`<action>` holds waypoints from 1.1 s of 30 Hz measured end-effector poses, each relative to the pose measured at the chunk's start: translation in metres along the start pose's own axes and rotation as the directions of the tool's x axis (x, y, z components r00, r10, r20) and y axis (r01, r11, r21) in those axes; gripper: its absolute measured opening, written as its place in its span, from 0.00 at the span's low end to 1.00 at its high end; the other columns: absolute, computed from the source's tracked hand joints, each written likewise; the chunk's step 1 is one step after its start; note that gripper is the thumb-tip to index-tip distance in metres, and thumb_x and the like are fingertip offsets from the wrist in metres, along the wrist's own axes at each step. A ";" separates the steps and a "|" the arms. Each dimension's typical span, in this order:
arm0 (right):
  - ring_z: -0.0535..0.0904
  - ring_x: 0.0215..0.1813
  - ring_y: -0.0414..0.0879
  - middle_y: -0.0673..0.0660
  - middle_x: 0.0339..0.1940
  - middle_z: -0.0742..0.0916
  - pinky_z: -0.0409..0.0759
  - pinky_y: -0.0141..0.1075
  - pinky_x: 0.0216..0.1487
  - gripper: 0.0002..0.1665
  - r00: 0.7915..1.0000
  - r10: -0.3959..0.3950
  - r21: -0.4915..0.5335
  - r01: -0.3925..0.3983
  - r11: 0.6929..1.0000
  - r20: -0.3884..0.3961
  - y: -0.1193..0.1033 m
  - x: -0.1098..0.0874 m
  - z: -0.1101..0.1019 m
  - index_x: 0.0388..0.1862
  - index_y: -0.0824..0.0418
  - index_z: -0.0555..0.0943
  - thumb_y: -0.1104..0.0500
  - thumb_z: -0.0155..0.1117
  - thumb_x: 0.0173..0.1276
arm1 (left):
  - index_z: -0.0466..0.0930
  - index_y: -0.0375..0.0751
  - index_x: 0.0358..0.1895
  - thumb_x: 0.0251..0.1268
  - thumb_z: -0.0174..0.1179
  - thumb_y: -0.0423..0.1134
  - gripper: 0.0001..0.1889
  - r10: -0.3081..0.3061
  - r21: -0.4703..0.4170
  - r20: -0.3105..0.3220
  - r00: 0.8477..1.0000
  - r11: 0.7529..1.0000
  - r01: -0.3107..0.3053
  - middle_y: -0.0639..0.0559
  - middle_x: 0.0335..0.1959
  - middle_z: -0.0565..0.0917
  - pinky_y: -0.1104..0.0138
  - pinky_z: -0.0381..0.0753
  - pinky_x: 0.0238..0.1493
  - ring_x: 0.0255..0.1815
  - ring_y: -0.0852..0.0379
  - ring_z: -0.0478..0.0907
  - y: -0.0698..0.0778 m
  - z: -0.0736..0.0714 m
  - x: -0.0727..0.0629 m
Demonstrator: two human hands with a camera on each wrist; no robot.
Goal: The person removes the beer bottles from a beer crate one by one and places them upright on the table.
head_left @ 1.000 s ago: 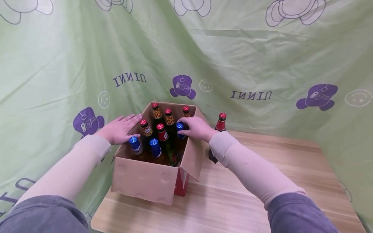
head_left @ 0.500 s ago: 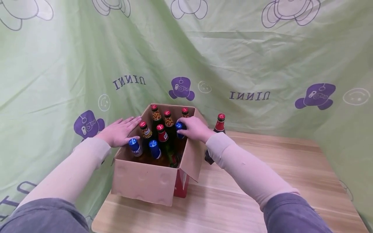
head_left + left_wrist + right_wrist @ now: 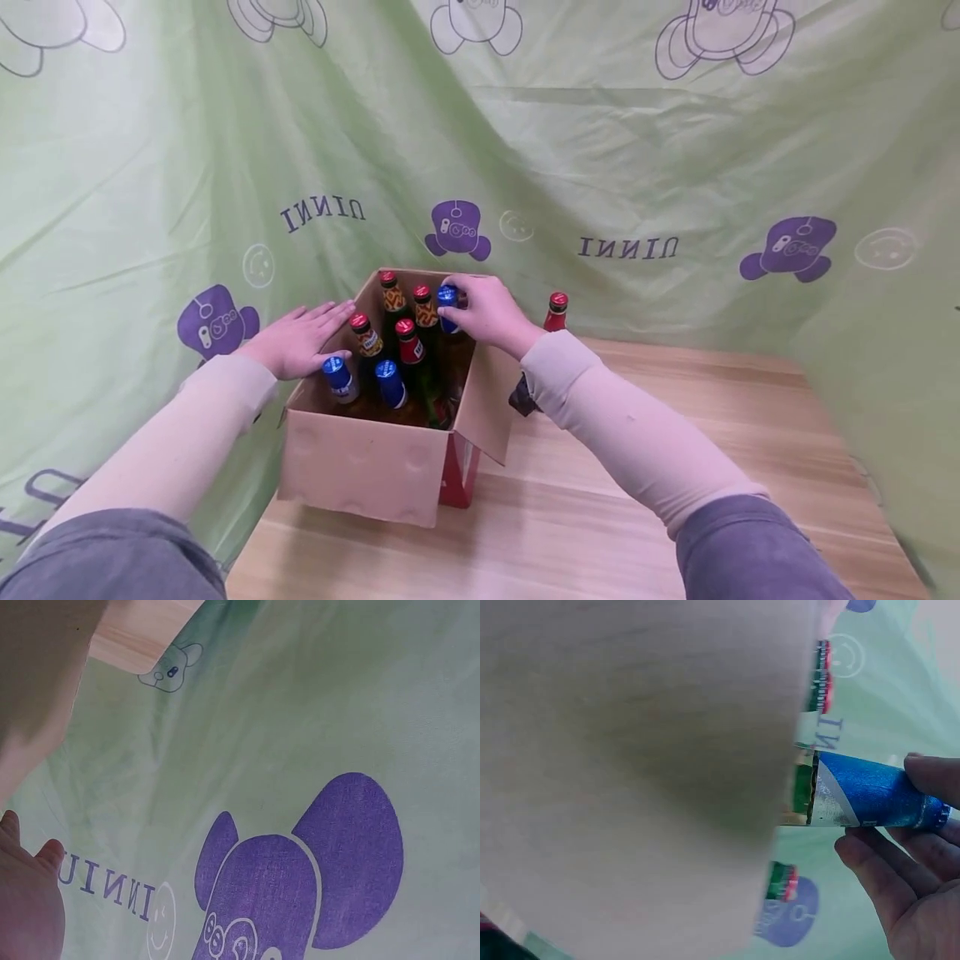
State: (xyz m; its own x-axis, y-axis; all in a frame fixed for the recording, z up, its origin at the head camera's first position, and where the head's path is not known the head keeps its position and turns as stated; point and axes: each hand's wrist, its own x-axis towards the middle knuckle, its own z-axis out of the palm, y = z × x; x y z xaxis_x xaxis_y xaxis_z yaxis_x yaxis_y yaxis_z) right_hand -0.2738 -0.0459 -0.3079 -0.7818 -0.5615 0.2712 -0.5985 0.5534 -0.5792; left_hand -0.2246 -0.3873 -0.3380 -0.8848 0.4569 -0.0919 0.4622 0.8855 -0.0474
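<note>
An open cardboard box [image 3: 360,467] holds several glass beer bottles, caps up. Some have red caps, like the red-capped bottle [image 3: 408,342] near the middle; others wear blue foil. My right hand [image 3: 491,312] pinches the neck of a blue-foiled beer bottle [image 3: 447,310] at the box's back right. In the right wrist view, thumb and fingers grip its foil [image 3: 870,791] near the cap, and a box flap [image 3: 630,780] hides the lower part. My left hand [image 3: 300,340] lies with straight fingers along the box's left rim, beside another blue-foiled bottle [image 3: 340,379].
Outside the box to the right, a separate red-capped bottle [image 3: 556,312] stands on the wooden table [image 3: 600,500], partly covered by my right forearm. A green printed curtain [image 3: 600,167] hangs close behind the box and along both sides.
The blue-foiled bottle in my right hand has risen relative to the box, and the hand now covers the red-capped bottle behind it. My left hand stays at the rim.
</note>
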 end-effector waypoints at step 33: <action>0.87 0.48 0.44 0.57 0.51 0.89 0.83 0.33 0.53 0.25 0.949 0.089 0.191 -0.030 0.981 -0.304 -0.085 -0.051 -0.190 0.61 0.64 0.82 0.51 0.72 0.72 | 0.51 0.29 0.81 0.80 0.48 0.60 0.43 -0.029 0.012 0.043 0.999 1.000 0.028 0.32 0.82 0.53 0.35 0.52 0.75 0.80 0.29 0.51 0.005 -0.002 -0.001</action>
State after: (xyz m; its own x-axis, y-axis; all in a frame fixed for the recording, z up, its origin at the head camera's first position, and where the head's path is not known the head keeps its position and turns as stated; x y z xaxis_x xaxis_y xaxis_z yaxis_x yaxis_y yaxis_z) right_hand -0.2162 0.0525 -0.1261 -0.8478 -0.2967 0.4395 -0.5300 0.4428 -0.7233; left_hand -0.2217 -0.3830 -0.3366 -0.8943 0.4273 -0.1328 0.4377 0.8970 -0.0616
